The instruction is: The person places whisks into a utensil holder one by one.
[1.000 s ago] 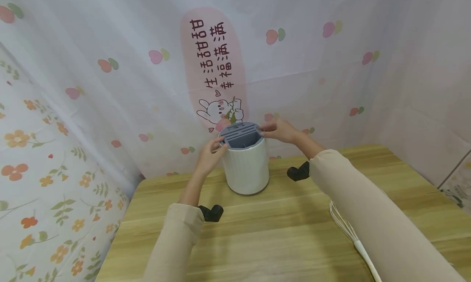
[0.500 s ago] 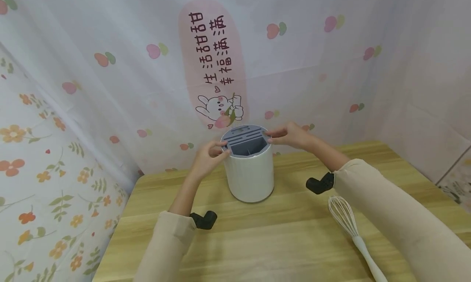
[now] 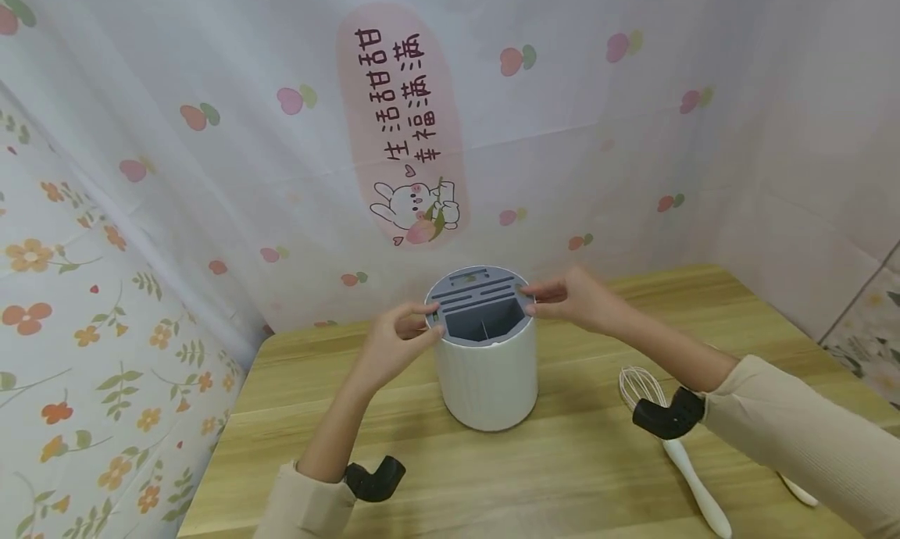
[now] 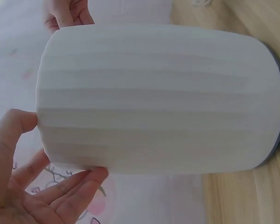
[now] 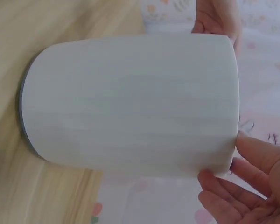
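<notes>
A white ribbed utensil holder (image 3: 488, 387) stands upright on the wooden table, with a grey slotted insert (image 3: 501, 275) set into its top. The insert's wide front opening has a thin divider. My left hand (image 3: 387, 351) grips the holder's rim on the left, thumb in front and fingers behind. On the opposite side my right hand (image 3: 587, 303) pinches the rim the same way. Both wrist views show fingertips against the upper edge and side of the holder (image 4: 158, 98); its dark base band (image 5: 22, 100) appears at the other end.
A whisk (image 3: 692, 484) with a pale handle lies on the table to the right, partly behind the right wrist's black camera mount (image 3: 668, 415). Another pale handle (image 3: 800, 490) pokes out by the right sleeve. A patterned curtain (image 3: 576, 156) hangs behind the table.
The holder has come away from the curtain, nearer to me, with both hands staying on its rim. The whisk shows more fully, and a second pale handle has come into sight.
</notes>
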{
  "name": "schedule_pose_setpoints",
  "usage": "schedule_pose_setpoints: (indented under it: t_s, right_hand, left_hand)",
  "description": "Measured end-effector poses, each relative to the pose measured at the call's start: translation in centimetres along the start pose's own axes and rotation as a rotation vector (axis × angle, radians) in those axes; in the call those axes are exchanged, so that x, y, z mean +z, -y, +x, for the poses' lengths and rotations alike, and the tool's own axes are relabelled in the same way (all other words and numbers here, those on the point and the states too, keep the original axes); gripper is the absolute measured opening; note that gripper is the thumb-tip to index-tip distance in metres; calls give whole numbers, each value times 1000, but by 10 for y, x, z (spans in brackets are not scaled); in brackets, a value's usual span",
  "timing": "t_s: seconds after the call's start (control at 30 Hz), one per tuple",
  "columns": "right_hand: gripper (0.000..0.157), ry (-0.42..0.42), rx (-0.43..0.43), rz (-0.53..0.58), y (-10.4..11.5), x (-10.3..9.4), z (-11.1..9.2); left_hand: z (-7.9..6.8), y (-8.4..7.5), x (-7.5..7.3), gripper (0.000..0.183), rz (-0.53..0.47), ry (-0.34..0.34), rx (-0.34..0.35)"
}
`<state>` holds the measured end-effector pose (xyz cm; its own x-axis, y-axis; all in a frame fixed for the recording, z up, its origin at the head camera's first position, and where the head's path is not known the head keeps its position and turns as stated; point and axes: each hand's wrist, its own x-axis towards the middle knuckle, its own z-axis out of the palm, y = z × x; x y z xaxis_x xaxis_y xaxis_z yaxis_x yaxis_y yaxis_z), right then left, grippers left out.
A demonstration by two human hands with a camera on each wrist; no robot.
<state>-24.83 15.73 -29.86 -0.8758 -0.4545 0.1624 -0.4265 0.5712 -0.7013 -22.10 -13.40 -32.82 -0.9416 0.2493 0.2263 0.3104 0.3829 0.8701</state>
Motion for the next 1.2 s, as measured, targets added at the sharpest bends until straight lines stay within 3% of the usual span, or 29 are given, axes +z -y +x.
schedule_pose_setpoints:
  t_s: [0.2,0.37,0.73,1.0,1.2]
  right_hand:
    - [39,-26,-18,2,11,7,-30]
    - [41,-32,27,7,20,12,-48]
    - [44,-7,53,92,37,14,-83]
    - [43,-47,-28,65,39,17,-96]
    - [39,-54,5,182,27,13,-99]
  left_hand:
    - [-23,-7,1,36,-16,40,-28]
    - [-40,-11,1,38,-26,76,-38]
    - [-71,-24,9,37,-54,49,-64]
    - [-79,-26,12,37,-28,45,-65]
    - [-79,-26,14,37,-31,47,-48]
